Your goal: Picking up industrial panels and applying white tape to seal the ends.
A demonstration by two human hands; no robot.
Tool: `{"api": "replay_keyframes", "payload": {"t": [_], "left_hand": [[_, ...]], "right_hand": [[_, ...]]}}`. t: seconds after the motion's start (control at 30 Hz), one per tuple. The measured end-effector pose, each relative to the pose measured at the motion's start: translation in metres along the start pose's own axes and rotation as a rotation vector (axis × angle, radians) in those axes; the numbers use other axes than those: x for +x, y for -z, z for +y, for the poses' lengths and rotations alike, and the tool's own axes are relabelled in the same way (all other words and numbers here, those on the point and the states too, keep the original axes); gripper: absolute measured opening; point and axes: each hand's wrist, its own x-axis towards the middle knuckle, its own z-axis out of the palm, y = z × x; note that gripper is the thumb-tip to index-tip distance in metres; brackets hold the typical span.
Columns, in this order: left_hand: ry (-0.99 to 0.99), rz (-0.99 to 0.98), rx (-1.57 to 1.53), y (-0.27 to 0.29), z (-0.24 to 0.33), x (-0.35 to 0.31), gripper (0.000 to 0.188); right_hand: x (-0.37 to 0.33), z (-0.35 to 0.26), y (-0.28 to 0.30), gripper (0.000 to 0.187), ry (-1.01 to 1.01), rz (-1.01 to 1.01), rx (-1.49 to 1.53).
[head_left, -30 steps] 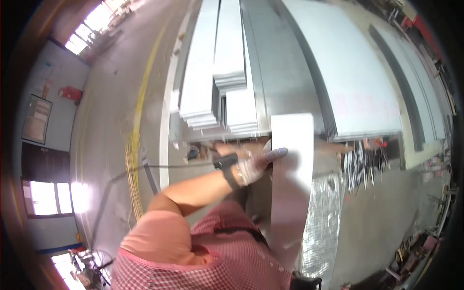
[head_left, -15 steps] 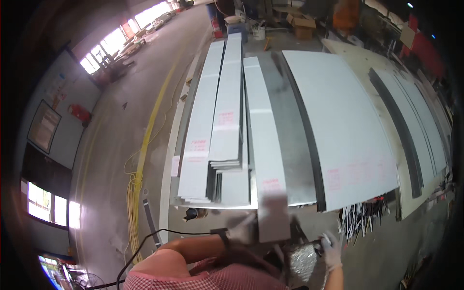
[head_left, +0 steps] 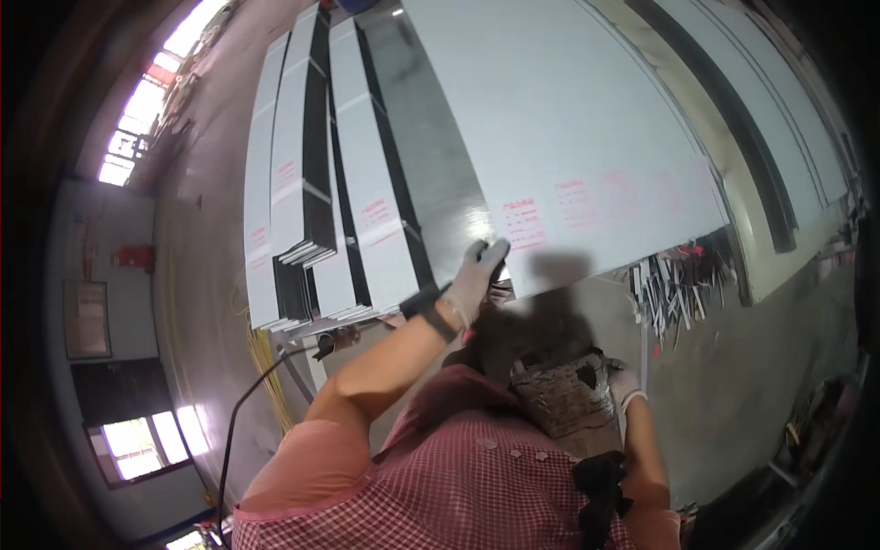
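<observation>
My left hand (head_left: 475, 282), in a light glove with dark fingertips, reaches the near left corner of a stack of wide white sheets (head_left: 587, 119). Its fingers are stretched out and a little apart against the stack's edge. My right hand (head_left: 627, 385), also gloved, is closed at the side of a tape-wrapped box (head_left: 566, 403) with a shiny, worn surface. Part of its fingers is hidden by the box's edge. The box is close in front of my body, and a dark hole shows near its upper right corner.
Bundled narrow white panels (head_left: 371, 174) with dark edges lie to the left on a metal table (head_left: 431, 119). Thin offcut strips (head_left: 674, 289) hang below the wide sheets. A black cable (head_left: 234, 403) runs at my left, near yellow cord (head_left: 266, 376) on the floor.
The view has tilted down and turned. My left hand has gone from beside the narrow panels to the wide sheets' corner. My right hand is still at the tape-wrapped box.
</observation>
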Motion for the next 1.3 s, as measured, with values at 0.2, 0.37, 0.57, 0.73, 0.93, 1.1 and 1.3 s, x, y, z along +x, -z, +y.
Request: {"api": "replay_keyframes", "payload": {"t": [0.2,0.37,0.57,0.73,0.93,1.1,1.3], "left_hand": [[-0.023,0.146,0.179,0.007,0.022,0.039,0.094],[0.013,0.137,0.129,-0.045,0.027,0.045,0.075],[-0.262,0.253,0.298,-0.032,-0.016,0.021,0.061],[0.075,0.298,0.062,-0.057,-0.055,-0.037,0.056],[0.069,-0.114,0.302,-0.043,-0.088,-0.045,0.048],[0.168,0.074,0.156,-0.062,-0.09,-0.105,0.079],[-0.037,0.033,0.437,-0.022,-0.083,-0.129,0.076]], "right_hand": [[0.024,-0.204,0.017,0.037,-0.007,0.284,0.997],[0.081,-0.197,-0.068,0.04,0.406,0.042,1.667],[0.007,-0.258,0.012,0.039,-0.371,0.004,1.783],[0.0,-0.216,0.055,0.055,-0.077,-0.139,0.927],[0.007,-0.246,0.08,0.067,0.163,-0.362,0.213],[-0.033,-0.243,0.098,0.074,0.05,-0.511,0.017],[-0.048,-0.34,0.143,0.067,0.037,-0.312,-0.585]]}}
